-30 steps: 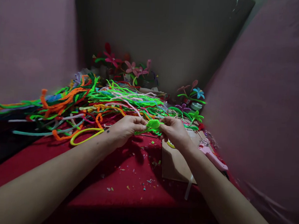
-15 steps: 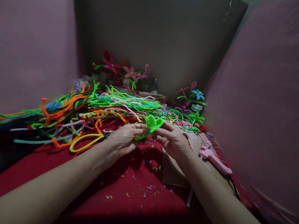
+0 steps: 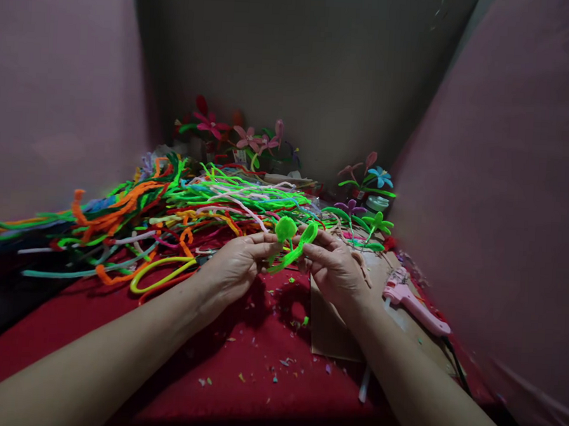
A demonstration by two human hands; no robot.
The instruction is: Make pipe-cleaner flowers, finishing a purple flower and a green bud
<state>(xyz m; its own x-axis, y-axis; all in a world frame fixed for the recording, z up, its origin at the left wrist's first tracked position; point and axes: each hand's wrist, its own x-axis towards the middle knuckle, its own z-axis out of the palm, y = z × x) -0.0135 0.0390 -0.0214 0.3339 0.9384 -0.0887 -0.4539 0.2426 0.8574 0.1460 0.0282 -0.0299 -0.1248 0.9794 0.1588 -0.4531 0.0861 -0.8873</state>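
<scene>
Between my hands, above the red cloth (image 3: 237, 388), is a bright green pipe-cleaner piece with a rounded petal (image 3: 285, 229) on the left and a longer loop (image 3: 306, 243) on the right. My left hand (image 3: 244, 262) pinches the left part with thumb and fingers. My right hand (image 3: 332, 263) is closed on the right loop. The exact join between the two green parts is partly hidden by my fingers. Behind my hands spreads a heap of pipe cleaners (image 3: 247, 192), mostly green, with orange, white and red ones.
A pink glue gun (image 3: 416, 302) lies at the right by a piece of cardboard (image 3: 335, 336). Finished pipe-cleaner flowers (image 3: 250, 138) stand at the back, and a blue flower (image 3: 380, 177) at the back right. A yellow loop (image 3: 160, 275) lies left. Small scraps dot the cloth.
The green petals have been spread apart, with the right loop moved rightward and tilted. My right hand has shifted slightly; the view has moved a little.
</scene>
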